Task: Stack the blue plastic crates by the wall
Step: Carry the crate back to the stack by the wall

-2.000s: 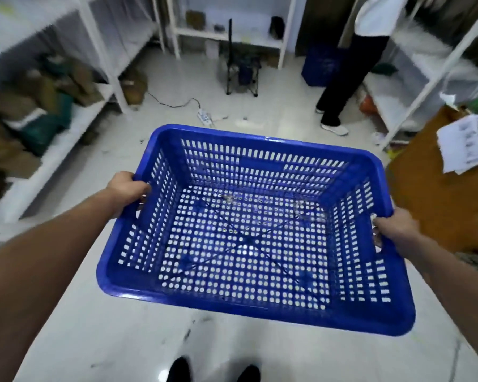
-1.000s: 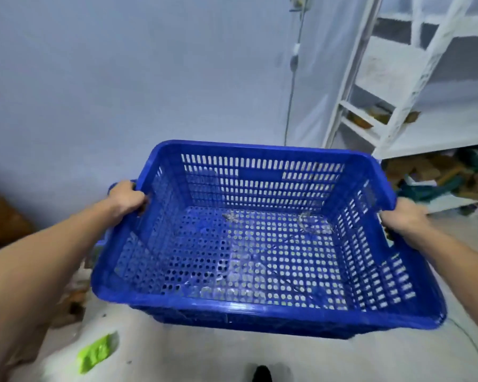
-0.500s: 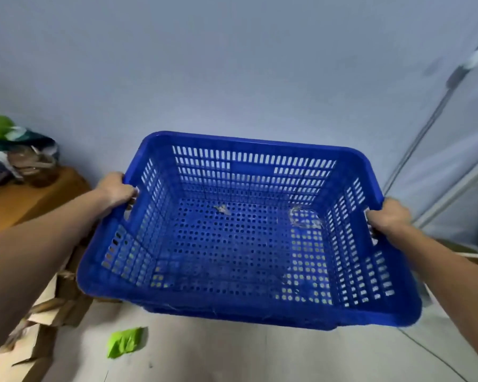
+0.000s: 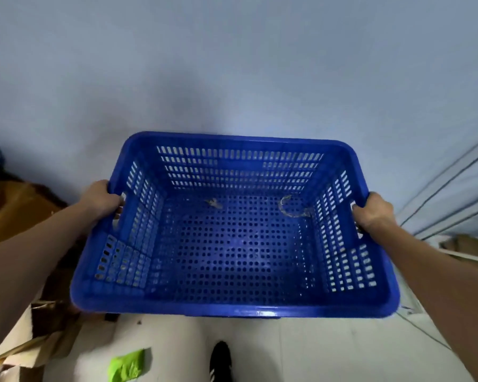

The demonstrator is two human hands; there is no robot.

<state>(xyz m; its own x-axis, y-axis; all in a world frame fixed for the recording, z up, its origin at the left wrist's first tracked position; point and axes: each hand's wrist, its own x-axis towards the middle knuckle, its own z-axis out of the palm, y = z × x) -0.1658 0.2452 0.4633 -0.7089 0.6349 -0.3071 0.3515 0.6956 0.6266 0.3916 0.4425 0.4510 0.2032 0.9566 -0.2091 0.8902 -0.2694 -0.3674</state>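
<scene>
Blue crate [image 4: 232,244] between both hands (held level); left hand [image 4: 101,201], right hand [image 4: 373,213] clench its rim

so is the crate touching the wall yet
Cannot tell. The head view shows the blue crate held by the left hand and right hand, its far rim overlapping the wall; no gap or contact shows plainly.

Both arms reach forward, left hand [image 4: 101,201] and right hand [image 4: 373,213] apparently clenched, fingers mostly hidden.
</scene>
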